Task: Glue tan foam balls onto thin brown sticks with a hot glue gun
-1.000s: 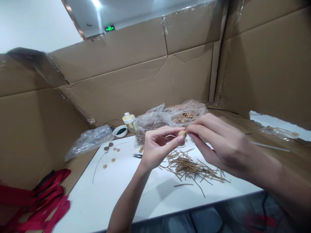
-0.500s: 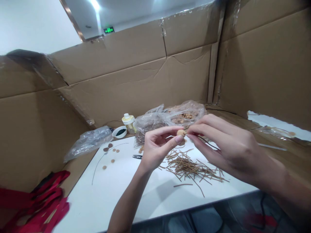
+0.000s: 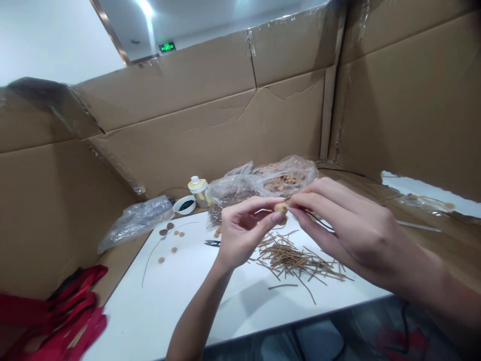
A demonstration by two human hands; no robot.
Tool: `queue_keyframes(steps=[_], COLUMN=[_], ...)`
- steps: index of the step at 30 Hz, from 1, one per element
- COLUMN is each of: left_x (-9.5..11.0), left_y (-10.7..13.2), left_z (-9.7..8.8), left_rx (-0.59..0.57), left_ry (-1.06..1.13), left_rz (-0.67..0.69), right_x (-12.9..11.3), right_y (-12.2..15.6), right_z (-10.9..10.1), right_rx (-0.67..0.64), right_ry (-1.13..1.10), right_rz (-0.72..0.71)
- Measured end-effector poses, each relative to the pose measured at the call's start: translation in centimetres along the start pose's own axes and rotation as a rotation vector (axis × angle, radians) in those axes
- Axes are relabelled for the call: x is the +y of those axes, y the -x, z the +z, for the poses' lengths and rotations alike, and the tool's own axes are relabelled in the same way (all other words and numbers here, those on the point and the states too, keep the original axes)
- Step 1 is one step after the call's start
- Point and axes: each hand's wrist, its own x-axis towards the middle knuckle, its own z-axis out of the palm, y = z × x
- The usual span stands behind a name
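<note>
My left hand (image 3: 242, 233) pinches a small round tan bead (image 3: 279, 207) between thumb and fingertips, held above the white table (image 3: 158, 311). My right hand (image 3: 349, 228) meets it from the right, fingers closed on a thin dark wire (image 3: 319, 220) whose tip points at the bead. A heap of short brown sticks (image 3: 296, 258) lies on the table right under both hands.
Clear plastic bags (image 3: 263, 183) of tan beads sit behind the hands. A small white dish (image 3: 184, 204) of dark bits, a small bottle (image 3: 198, 189), loose brown discs (image 3: 171, 235), a long wire (image 3: 150, 258) and small snips (image 3: 212, 243) lie left. Cardboard walls (image 3: 210, 125) surround; red fabric (image 3: 56, 316) lower left.
The hands have barely moved. The thin wire in my right hand, hidden a second ago, now shows below the fingers, its tip at the bead.
</note>
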Motion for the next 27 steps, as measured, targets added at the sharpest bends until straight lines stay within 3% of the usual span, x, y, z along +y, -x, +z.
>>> queue_keyframes(steps=[9, 15, 18, 22, 27], left_x=[0.3, 0.3, 0.2, -0.3, -0.9], left_y=[0.3, 0.4, 0.2, 0.0, -0.2], left_z=[-0.1, 0.0, -0.1, -0.4, -0.5], left_rx=[0.011, 0.023, 0.018, 0.008, 0.0], left_ry=[-0.207, -0.189, -0.129, -0.035, 0.013], left_rz=[0.134, 0.077, 0.036, 0.012, -0.021], right_x=[0.0, 0.2, 0.5, 1.5, 2.5], right_y=[0.1, 0.2, 0.6, 1.6, 2.2], right_z=[0.0, -0.4, -0.7, -0.7, -0.2], right_rx=[-0.072, -0.003, 0.015, -0.113, -0.193], right_ry=[0.032, -0.107, -0.367, -0.873, -1.35], right_rz=[-0.006, 0.076, 0.32, 0.678, 0.863])
